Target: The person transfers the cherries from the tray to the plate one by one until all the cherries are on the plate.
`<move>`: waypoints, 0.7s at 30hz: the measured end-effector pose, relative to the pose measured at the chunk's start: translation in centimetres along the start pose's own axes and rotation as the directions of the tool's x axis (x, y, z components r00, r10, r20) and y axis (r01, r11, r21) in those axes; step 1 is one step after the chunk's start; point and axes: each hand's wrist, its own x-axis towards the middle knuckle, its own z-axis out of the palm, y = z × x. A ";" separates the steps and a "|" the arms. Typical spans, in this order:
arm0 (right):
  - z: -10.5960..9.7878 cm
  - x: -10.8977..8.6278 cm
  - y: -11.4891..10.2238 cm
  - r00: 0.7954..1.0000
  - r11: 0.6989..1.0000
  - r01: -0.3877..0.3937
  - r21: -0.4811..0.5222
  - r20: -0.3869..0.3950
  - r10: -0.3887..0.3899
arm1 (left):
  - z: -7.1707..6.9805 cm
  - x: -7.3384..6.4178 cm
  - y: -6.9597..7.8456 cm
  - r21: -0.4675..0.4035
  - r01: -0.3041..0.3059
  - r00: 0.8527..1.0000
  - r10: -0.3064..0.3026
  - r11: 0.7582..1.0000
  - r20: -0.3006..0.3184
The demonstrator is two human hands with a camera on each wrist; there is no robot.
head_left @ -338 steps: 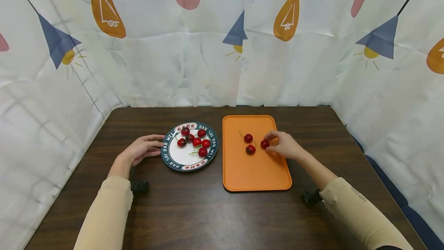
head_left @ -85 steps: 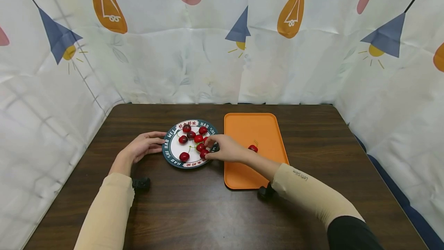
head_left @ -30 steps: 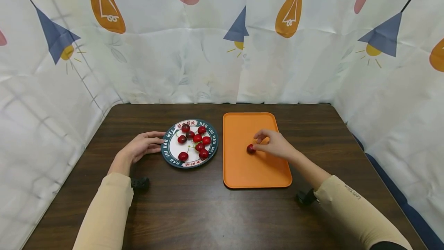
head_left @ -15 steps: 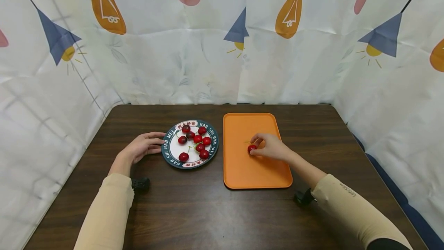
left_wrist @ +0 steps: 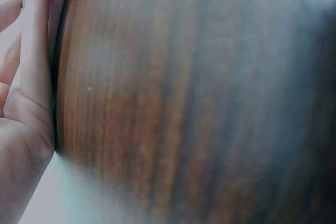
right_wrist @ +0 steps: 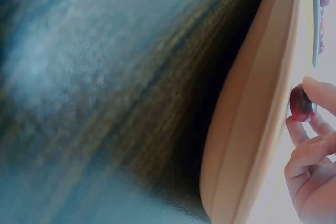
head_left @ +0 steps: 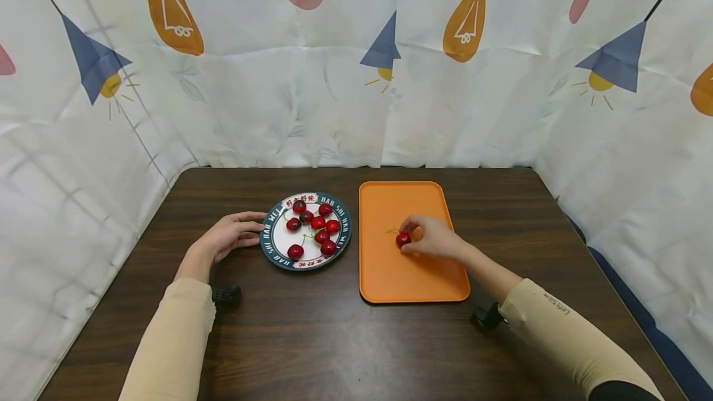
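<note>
My right hand (head_left: 433, 237) pinches a dark red cherry (head_left: 403, 239) between thumb and fingertips, over the middle of an orange tray (head_left: 412, 283). The cherry's thin stem points left. In the right wrist view the same cherry (right_wrist: 302, 103) sits between the thumb and a fingertip. To the left is a round plate (head_left: 278, 258) with a dark green lettered rim and white centre. Several red cherries (head_left: 318, 223) lie on it, some with green stems. My left hand (head_left: 227, 239) rests at the plate's left rim, fingers extended and fingertips touching it.
Plate and tray stand side by side on a dark brown wooden table (head_left: 301, 339), with a narrow gap between them. A white patterned curtain (head_left: 328, 110) hangs behind the table and along both sides.
Over the frames, two cherries have gone from the tray and the plate holds more. Within the last second my right fingers have closed on the tray's last cherry. The left hand stays put.
</note>
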 end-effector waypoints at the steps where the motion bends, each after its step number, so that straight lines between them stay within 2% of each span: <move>1: 0.0 0.0 0.0 1.000 1.000 0.006 -0.001 0.000 -0.006 | 0.0 0.0 0.0 -0.001 0.000 1.000 0.000 1.000 -0.001; 11: 0.2 0.7 -1.0 1.000 1.000 0.011 -0.003 -0.018 -0.011 | 0.0 -0.2 0.2 0.001 0.004 1.000 -0.004 1.000 -0.002; 21: 0.6 2.0 -3.7 0.999 0.999 0.049 -0.021 0.008 -0.049 | 0.1 -0.2 0.3 -0.008 0.006 1.000 -0.006 1.000 -0.004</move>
